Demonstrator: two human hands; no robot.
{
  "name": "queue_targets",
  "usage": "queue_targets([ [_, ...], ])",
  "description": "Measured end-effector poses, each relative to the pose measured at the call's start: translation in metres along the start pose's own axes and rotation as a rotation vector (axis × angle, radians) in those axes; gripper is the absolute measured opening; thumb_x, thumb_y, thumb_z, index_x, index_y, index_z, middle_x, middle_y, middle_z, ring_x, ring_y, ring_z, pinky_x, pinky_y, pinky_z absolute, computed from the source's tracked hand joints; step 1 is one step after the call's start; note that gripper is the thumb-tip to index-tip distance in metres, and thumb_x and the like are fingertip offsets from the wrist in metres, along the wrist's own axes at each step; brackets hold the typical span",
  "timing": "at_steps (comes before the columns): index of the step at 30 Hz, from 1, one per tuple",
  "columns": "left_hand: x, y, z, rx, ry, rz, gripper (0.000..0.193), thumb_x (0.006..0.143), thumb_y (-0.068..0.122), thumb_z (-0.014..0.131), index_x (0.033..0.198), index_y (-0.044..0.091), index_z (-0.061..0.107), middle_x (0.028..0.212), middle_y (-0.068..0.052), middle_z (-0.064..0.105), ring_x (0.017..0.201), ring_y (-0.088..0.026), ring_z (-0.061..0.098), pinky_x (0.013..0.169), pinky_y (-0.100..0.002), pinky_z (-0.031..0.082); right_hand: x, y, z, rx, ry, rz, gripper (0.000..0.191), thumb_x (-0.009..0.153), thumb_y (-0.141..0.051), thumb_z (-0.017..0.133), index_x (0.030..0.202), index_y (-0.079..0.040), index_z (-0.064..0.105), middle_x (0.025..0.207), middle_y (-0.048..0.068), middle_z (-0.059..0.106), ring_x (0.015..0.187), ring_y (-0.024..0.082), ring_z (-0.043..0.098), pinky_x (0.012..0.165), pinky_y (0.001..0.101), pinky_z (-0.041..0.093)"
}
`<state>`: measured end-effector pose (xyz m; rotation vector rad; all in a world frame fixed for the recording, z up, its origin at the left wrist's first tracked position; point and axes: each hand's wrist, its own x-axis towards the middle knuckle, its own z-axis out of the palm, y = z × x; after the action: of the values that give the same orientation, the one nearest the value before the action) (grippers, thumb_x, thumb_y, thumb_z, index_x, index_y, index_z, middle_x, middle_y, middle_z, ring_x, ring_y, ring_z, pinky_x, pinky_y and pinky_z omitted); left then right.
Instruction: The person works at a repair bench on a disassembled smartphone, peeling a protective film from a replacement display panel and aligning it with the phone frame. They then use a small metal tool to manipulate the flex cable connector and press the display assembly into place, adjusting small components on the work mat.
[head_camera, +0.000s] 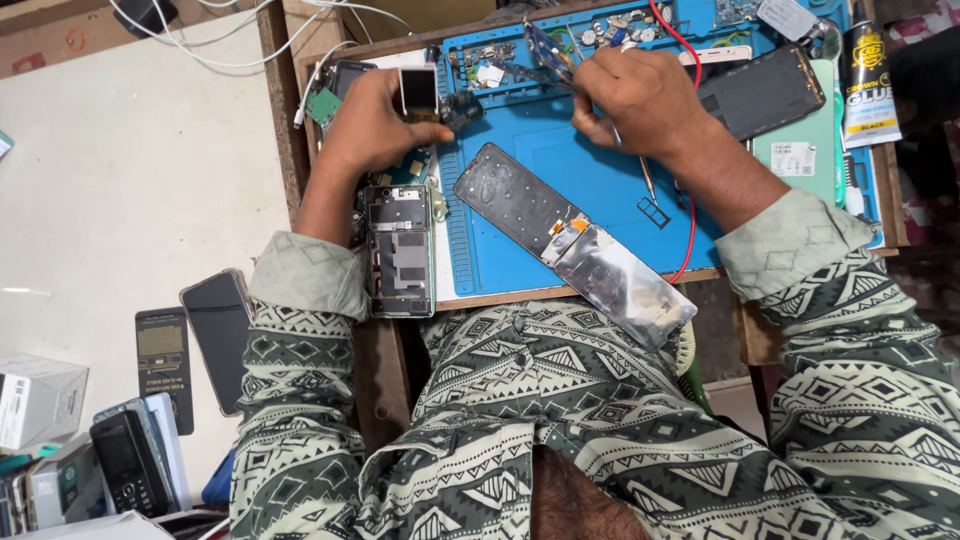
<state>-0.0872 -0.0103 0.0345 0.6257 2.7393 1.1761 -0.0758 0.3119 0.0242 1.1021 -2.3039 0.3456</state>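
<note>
My left hand (375, 125) grips a small phone part with a pale screen (417, 90) at the left edge of the blue repair mat (560, 160). My right hand (640, 100) is closed on a thin metal tool (640, 165) whose shaft points down over the mat, with tweezers (545, 50) sticking up past the fingers. An opened phone frame (400, 250) lies below my left hand. A long dark screen panel with a foil back (570, 240) lies diagonally across the mat between both hands.
A dark phone cover (765, 90), a green sheet (800, 150) and a glue bottle (866, 75) sit at the right. Small parts fill the mat's top tray (620, 25). Several phones (190, 350) and boxes (40, 400) lie at the left. A red wire (690, 210) crosses the mat.
</note>
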Motion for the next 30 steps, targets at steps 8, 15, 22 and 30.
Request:
queue_targets([
  [8, -0.010, -0.018, -0.012, -0.636, 0.310, 0.095, 0.040, 0.088, 0.008, 0.095, 0.115, 0.004, 0.066, 0.105, -0.006, 0.076, 0.094, -0.015, 0.074, 0.086, -0.031, 0.063, -0.002, 0.004, 0.011, 0.015, 0.021, -0.038, 0.020, 0.088, -0.010, 0.081, 0.087, -0.010, 0.062, 0.083, 0.006, 0.061, 0.071, 0.024, 0.065, 0.066, 0.0374, 0.052],
  [15, -0.069, -0.036, -0.047, -0.641, 0.276, -0.290, 0.046, 0.081, 0.009, 0.091, 0.119, 0.006, 0.064, 0.100, -0.006, 0.075, 0.082, -0.014, 0.073, 0.071, -0.028, 0.062, 0.033, -0.014, 0.020, -0.101, -0.017, -0.263, 0.021, 0.089, -0.016, 0.077, 0.083, -0.010, 0.058, 0.080, 0.004, 0.058, 0.067, 0.022, 0.063, 0.062, 0.0352, 0.050],
  [22, -0.095, -0.062, -0.035, -0.397, 0.123, -0.165, 0.058, 0.078, 0.010, 0.097, 0.122, -0.001, 0.062, 0.108, -0.008, 0.077, 0.096, -0.013, 0.074, 0.083, -0.028, 0.063, 0.092, -0.043, 0.040, -0.297, 0.029, -0.535, 0.017, 0.099, -0.020, 0.067, 0.086, -0.014, 0.058, 0.077, -0.001, 0.052, 0.068, 0.013, 0.061, 0.069, 0.0305, 0.048],
  [30, -0.102, -0.055, -0.044, 0.261, 0.276, -0.123, 0.074, 0.070, 0.037, 0.103, 0.124, 0.001, 0.068, 0.093, -0.012, 0.076, 0.078, -0.023, 0.074, 0.069, -0.036, 0.057, 0.104, -0.060, 0.051, -0.104, -0.062, -0.479, 0.026, 0.102, -0.024, 0.070, 0.084, -0.010, 0.057, 0.088, 0.004, 0.059, 0.081, 0.020, 0.064, 0.067, 0.0349, 0.050],
])
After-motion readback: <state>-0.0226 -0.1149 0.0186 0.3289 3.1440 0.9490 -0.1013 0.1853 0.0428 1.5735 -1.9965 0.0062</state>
